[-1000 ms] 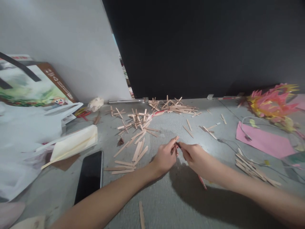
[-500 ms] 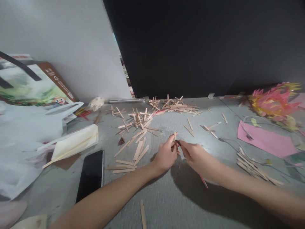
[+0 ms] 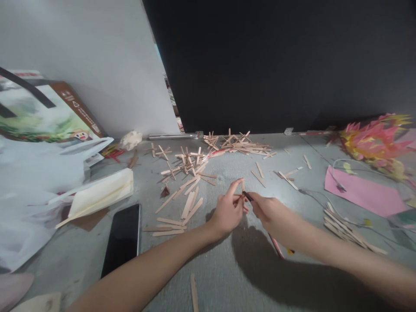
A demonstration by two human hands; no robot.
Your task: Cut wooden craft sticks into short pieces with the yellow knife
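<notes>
Over the middle of the table, my left hand [image 3: 229,212] pinches a small wooden craft stick [image 3: 243,185] that points up between the fingers, its index finger stretched along it. My right hand [image 3: 269,212] grips a slim dark tool [image 3: 247,196], whose tip meets the stick; its exact kind is hidden by the fingers. Below the right hand shows a narrow red and white strip [image 3: 277,247]. Just left of my left hand lie loose craft sticks [image 3: 188,206].
Crossed sticks [image 3: 186,162] and a pile of sticks [image 3: 243,145] lie at the back. A phone [image 3: 121,240] and a white plastic bag [image 3: 35,182] are at left. At right are pink paper [image 3: 364,190], a cable [image 3: 315,193], more sticks [image 3: 347,232] and a pink-yellow paper craft [image 3: 373,141].
My left index finger has straightened upward along the stick. The right hand has shifted slightly right and down, showing more of the dark tool and of the red and white strip.
</notes>
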